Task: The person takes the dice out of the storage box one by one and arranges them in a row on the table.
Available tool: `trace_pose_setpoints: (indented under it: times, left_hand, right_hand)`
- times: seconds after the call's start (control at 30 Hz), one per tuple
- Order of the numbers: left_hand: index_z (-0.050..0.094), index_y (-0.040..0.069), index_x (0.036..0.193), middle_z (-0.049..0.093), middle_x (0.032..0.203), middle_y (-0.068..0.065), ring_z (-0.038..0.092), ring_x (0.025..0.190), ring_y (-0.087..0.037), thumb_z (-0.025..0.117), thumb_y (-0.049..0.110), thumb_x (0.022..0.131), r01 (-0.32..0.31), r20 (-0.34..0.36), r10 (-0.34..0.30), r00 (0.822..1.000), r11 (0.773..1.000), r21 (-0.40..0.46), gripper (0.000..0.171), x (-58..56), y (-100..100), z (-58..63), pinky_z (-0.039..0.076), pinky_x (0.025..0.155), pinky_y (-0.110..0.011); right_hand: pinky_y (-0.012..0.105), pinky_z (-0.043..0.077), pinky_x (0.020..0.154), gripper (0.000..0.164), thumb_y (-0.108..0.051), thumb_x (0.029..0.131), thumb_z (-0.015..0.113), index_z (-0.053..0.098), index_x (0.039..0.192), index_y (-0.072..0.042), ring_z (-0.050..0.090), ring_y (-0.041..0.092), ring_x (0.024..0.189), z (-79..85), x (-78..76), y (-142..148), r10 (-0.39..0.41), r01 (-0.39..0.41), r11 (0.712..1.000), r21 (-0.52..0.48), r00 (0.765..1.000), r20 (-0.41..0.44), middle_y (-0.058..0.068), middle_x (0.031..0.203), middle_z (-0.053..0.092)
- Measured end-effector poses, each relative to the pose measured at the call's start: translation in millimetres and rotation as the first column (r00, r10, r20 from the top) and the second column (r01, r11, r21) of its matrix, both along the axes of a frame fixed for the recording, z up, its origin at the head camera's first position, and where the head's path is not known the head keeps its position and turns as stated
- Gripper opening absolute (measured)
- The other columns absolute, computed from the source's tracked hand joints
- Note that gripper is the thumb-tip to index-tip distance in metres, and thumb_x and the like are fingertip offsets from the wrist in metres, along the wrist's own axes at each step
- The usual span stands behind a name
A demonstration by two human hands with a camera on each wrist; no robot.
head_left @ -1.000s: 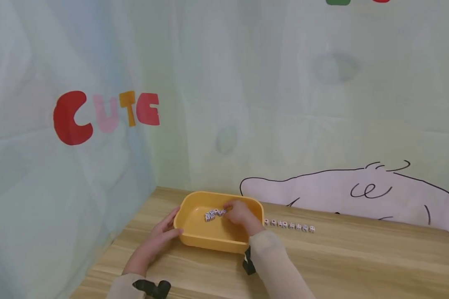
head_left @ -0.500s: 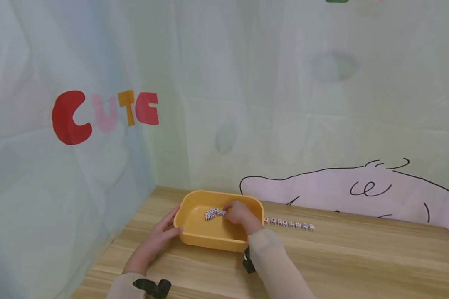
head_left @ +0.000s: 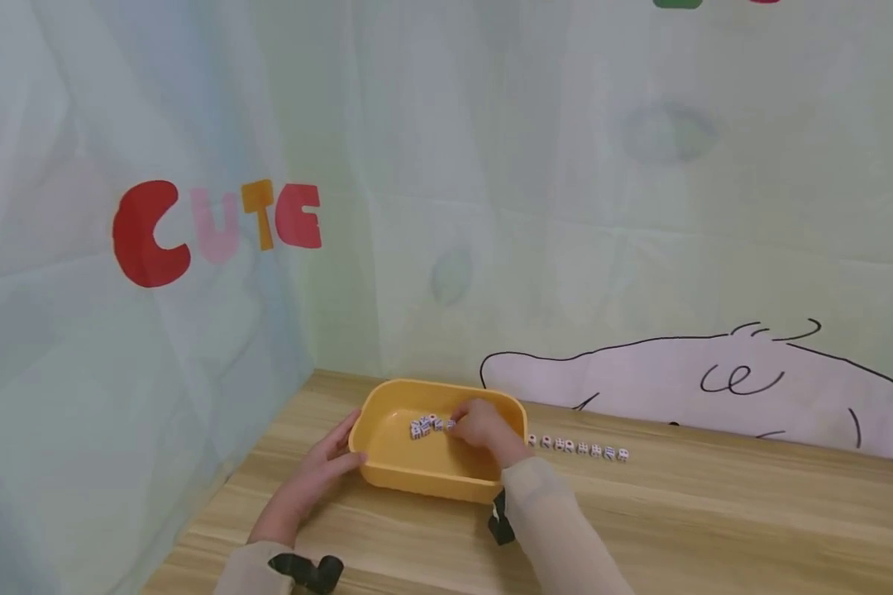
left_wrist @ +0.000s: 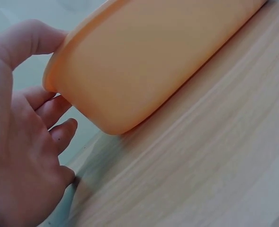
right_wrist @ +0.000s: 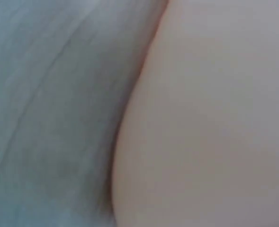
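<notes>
A yellow plastic tub (head_left: pixel 435 487) stands on the wooden table. My left hand (head_left: pixel 320 467) holds its left end, the thumb on the rim and the other fingers along the outer wall, as the left wrist view also shows. Inside the tub, my right hand (head_left: pixel 479 426) reaches down with bent fingers and pinches a small white die (head_left: pixel 451 425) at its fingertips; part of that die is hidden. Just left of it lies a cluster of white dice (head_left: pixel 421 428) on the tub's floor. The right wrist view shows only the blurred tub wall (right_wrist: pixel 205 123) and the table, no fingers.
A row of several white dice (head_left: pixel 583 449) runs along the table (head_left: pixel 714 512) right of the tub. Behind stands a pale curtain (head_left: pixel 565 207) with printed letters and a cartoon figure, close to the table's back and left edges.
The die at my right fingertips has shifted slightly right, leaving a small gap to the cluster. My left hand and the tub stay put; the head view sways a little.
</notes>
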State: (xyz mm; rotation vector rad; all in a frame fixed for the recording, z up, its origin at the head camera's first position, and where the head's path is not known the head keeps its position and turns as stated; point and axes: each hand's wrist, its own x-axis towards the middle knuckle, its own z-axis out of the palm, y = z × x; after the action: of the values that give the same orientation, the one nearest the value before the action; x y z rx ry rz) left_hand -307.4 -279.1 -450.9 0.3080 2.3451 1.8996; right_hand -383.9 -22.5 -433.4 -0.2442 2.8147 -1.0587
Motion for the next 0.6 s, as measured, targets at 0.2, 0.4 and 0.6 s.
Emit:
trace_pose_setpoints:
  times: [0.2, 0.4, 0.6]
  left_hand:
    - [0.018, 0.008, 0.155, 0.017, 0.159, -0.016, 0.020, 0.145, -0.033, 0.060, 0.016, 0.091, -0.011, 0.011, 0.011, 1.000, 1.000, -0.009, 0.077, -1.8, 2, -0.6, 0.021, 0.114, -0.048]
    - [0.017, 0.007, 0.154, 0.016, 0.159, -0.017, 0.021, 0.144, -0.034, 0.059, 0.014, 0.091, -0.008, -0.006, 0.008, 1.000, 1.000, -0.019, 0.076, -1.8, 1, 0.0, 0.022, 0.114, -0.049]
    - [0.017, 0.007, 0.155, 0.016, 0.159, -0.017, 0.023, 0.144, -0.033, 0.059, 0.014, 0.091, -0.005, 0.002, 0.005, 1.000, 1.000, -0.013, 0.076, -2.2, 1, -0.6, 0.023, 0.114, -0.048]
  right_hand:
    - [0.028, 0.049, 0.069, 0.015, -0.016, 0.087, 0.067, 0.072, 0.096, -0.004, 0.056, 0.016, 0.078, 15.3, 5.5, 12, 0.045, -0.043, 0.999, 0.032, 0.997, -0.055, 0.006, 0.091, 0.065]
    - [0.027, 0.051, 0.063, 0.019, -0.016, 0.088, 0.067, 0.070, 0.101, -0.002, 0.058, 0.016, 0.073, 31.8, 9.8, 26, 0.072, -0.072, 0.997, 0.004, 0.995, -0.068, 0.007, 0.088, 0.064]
    - [0.028, 0.052, 0.063, 0.021, -0.019, 0.089, 0.067, 0.069, 0.105, -0.004, 0.060, 0.016, 0.074, 42.5, 14.8, 43, 0.055, -0.057, 0.997, -0.042, 0.997, -0.062, 0.006, 0.089, 0.066]
